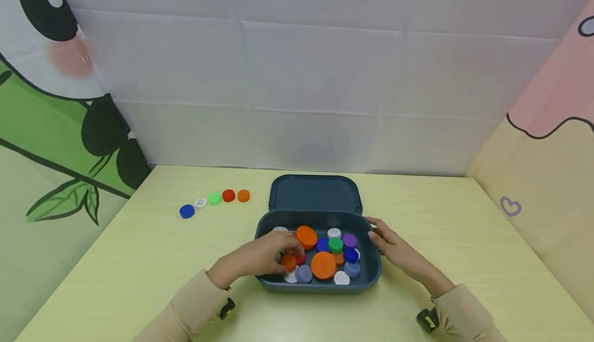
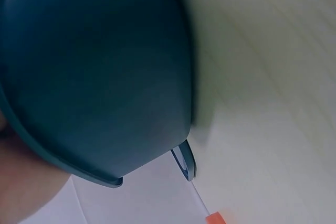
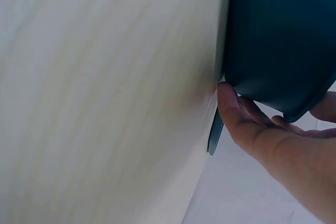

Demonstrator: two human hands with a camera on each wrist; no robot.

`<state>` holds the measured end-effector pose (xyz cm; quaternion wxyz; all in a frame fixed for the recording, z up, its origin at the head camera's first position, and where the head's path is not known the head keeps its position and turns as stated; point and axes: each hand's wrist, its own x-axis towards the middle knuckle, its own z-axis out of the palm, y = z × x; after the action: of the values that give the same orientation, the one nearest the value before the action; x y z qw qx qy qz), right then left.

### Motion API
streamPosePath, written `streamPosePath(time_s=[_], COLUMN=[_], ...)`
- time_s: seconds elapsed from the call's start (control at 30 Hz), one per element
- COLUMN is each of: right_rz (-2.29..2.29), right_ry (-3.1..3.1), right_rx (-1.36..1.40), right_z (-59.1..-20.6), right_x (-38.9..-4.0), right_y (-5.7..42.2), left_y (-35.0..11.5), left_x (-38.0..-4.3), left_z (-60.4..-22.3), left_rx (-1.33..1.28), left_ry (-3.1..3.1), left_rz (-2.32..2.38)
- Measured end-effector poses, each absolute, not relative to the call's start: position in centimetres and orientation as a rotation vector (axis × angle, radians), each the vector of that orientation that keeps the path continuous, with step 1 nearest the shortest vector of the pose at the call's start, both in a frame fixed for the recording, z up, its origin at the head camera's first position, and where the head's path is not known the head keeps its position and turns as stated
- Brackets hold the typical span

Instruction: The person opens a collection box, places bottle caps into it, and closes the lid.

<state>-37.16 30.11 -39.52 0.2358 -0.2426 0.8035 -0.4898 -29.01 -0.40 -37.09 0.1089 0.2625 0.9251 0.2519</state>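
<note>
A dark blue lidded box (image 1: 320, 289) stands on the table, holding several loose bottle caps in orange, white, blue, purple, green and red. My left hand (image 1: 269, 253) reaches over its left rim, fingers curled down among the caps. An orange cap (image 1: 288, 263) lies between thumb and fingers, and a red cap (image 1: 300, 259) sits by the fingertips; I cannot tell whether either is pinched. At the right end, my right hand (image 1: 394, 249) grips the box wall, thumb at the rim and fingers outside. In the right wrist view, the fingers (image 3: 247, 124) curl under the box's outer side.
The box's lid (image 1: 315, 192) lies folded back behind it. Left of the lid, a blue cap (image 1: 187, 211), white cap (image 1: 200, 203), green cap (image 1: 214, 198), red cap (image 1: 228, 195) and orange cap (image 1: 243, 195) form a row on the table (image 1: 464, 228). Walls stand behind and at both sides.
</note>
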Motion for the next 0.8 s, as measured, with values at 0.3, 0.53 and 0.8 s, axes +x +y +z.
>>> streamPosePath(time_s=[0.3,0.53,0.8], right_rz=[-1.344,-1.339,-1.338], right_ry=[2.198,2.201,2.201], right_rx=[-0.679,-0.673,-0.681], right_z=[-39.5,-39.5,-39.6], right_x=[-37.2,-37.2,-37.3], right_y=[30.1,30.1,30.1], left_y=[-0.6,-1.1,-2.2], left_x=[-29.1,-29.2,-29.7], left_z=[-36.8,-36.4,-35.6], left_rx=[0.758,0.730,0.685], left_ry=[2.696,2.689,2.700], left_rz=[0.796,0.859,0.988])
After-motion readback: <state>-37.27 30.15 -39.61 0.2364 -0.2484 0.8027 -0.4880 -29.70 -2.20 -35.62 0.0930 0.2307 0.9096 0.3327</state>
